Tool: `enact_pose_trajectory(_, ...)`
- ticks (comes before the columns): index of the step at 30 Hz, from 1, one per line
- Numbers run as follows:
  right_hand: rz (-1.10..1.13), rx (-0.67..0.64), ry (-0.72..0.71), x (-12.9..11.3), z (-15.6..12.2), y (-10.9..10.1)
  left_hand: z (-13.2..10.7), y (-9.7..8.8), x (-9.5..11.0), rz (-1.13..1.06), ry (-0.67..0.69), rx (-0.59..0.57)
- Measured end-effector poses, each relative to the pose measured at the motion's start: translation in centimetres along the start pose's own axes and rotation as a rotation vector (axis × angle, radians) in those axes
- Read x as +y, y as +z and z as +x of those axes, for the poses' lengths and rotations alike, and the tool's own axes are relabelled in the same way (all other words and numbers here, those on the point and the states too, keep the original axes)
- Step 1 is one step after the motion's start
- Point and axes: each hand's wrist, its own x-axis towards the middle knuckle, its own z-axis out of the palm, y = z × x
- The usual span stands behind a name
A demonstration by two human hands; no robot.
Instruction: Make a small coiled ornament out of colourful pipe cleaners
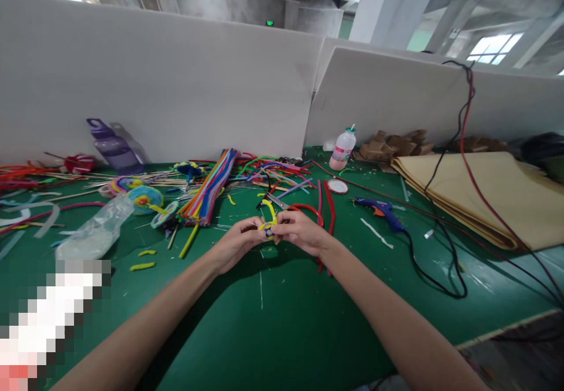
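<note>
Over the green table, my left hand [238, 243] and my right hand [303, 232] meet with fingertips pinched on one small yellow pipe-cleaner piece [268, 227]. It has a dark blue and whitish centre, and a yellow end sticks up from it. Fingers cover part of the piece. Just beyond it lie scissors [278, 201], partly hidden by other strips. Red pipe cleaners [329, 206] rest beside my right hand. To the left of my left hand are a bundle of multicoloured pipe cleaners [215, 188] and short yellow pieces [143, 266].
A blue hot glue gun [381, 210] with a black cord lies at right, near brown paper sheets [480, 197]. Behind stand a pink-labelled bottle [343, 149] and a purple bottle [114, 147]. A clear plastic bag [94, 232] and coloured discs [143, 199] are at left. White panels border the back.
</note>
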Motion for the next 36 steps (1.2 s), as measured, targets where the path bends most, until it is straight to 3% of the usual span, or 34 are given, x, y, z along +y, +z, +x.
enact_pose_trajectory(7,-0.01,0.022,-0.017,-0.2,0.0,-0.2,0.1,-0.1,0.0,-0.054,0.009,0.027)
enact_pose_trajectory(14,0.053,0.063,0.015,0.0,0.1,0.1,0.2,-0.1,0.1,0.095,0.098,0.147)
enact_pose_trajectory(19,0.015,0.013,0.017,-0.7,-0.2,-0.6,0.4,-0.1,0.1,0.056,0.158,0.195)
enact_pose_trajectory(23,-0.077,0.039,-0.042,-0.8,-0.2,-1.0,0.5,-0.2,0.0,0.005,0.165,0.201)
enact_pose_trajectory(30,-0.414,0.172,-0.265,-0.7,0.0,-0.2,0.4,-0.1,-0.1,-0.009,0.177,0.228)
enact_pose_trajectory(36,-0.456,0.157,-0.291,-0.7,0.1,0.2,0.3,0.1,0.0,0.013,0.185,0.223)
